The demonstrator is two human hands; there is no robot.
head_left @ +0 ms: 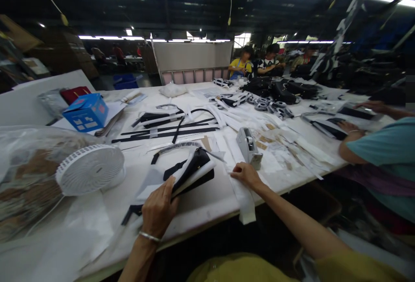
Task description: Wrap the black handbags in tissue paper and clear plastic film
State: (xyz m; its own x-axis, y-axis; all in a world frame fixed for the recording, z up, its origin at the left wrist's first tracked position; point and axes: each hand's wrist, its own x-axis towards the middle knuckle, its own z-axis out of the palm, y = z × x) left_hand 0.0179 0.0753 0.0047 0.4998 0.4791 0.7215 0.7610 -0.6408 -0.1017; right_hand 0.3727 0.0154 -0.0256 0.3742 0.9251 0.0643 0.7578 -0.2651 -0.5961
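My left hand [159,208], with a bangle at its wrist, grips the near edge of a black bag [197,161] that has white sheet material between its dark layers. The bag rests tilted on the white table [207,213], its handle wrapped in clear film. At the table's front, my right hand [245,175] has thumb and fingers pinched together on the edge of a white strip [244,204]. The strip's lower end hangs over the table edge. Just beyond that hand stands a grey tape dispenser [249,144].
On the left are a white fan [90,169], a blue box [86,112] and a clear plastic bag [29,178]. Black straps [168,133] lie behind my bag. Further back sit black bags [279,90]. At right, a co-worker's teal sleeve [382,144] reaches over the table.
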